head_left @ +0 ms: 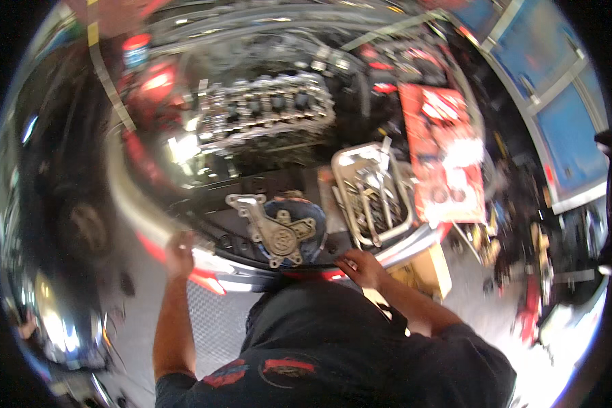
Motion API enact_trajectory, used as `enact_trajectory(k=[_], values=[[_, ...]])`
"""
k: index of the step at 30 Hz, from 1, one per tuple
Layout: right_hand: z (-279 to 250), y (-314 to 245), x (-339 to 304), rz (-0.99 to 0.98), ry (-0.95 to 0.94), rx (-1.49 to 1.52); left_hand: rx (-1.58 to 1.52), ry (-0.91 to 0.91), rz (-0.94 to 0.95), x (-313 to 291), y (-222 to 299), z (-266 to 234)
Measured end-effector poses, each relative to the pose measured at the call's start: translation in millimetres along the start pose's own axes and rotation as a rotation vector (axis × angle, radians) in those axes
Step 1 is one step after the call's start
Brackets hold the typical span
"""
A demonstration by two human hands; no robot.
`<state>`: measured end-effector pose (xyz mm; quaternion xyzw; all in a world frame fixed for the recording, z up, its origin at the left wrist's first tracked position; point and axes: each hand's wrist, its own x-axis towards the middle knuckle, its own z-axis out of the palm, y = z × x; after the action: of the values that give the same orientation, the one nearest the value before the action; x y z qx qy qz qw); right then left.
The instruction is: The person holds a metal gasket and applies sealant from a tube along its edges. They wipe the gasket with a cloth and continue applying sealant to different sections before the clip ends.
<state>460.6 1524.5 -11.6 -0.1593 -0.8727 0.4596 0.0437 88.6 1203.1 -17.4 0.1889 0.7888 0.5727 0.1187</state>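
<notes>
My left hand (180, 254) is at the left part of the car's front edge, its fingers smeared by motion. At the front edge right of centre, my right hand (362, 269) has its fingers bent and drawn together; whatever they may hold is too blurred to make out. Between the hands, a grey cast metal cover (283, 238) with several bolt lugs lies on the dark front panel (228, 221). Blue material (314, 216) shows under and behind it. Just beyond my right hand sits a pale metal tray (408, 216) with wrenches and other loose metal pieces in it.
The open engine bay holds an exposed engine top (272, 109). Right of the tray lies a red sheet or package (421, 160) with parts on it. A cardboard box (434, 270) stands below the bumper. A blue-and-red container (136, 51) is at the far left.
</notes>
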Motion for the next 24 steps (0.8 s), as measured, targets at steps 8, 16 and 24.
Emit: enact_trajectory(k=[8,16,24], values=[[-60,-4,49,0.287,0.869,-0.272,0.627,-0.044,0.741,38,-2,23],[-131,79,161,0.954,0.694,-0.441,0.636,-0.128,0.777,39,8,20],[-156,122,168,0.738,0.656,-0.616,0.521,0.012,0.708,39,-2,17]])
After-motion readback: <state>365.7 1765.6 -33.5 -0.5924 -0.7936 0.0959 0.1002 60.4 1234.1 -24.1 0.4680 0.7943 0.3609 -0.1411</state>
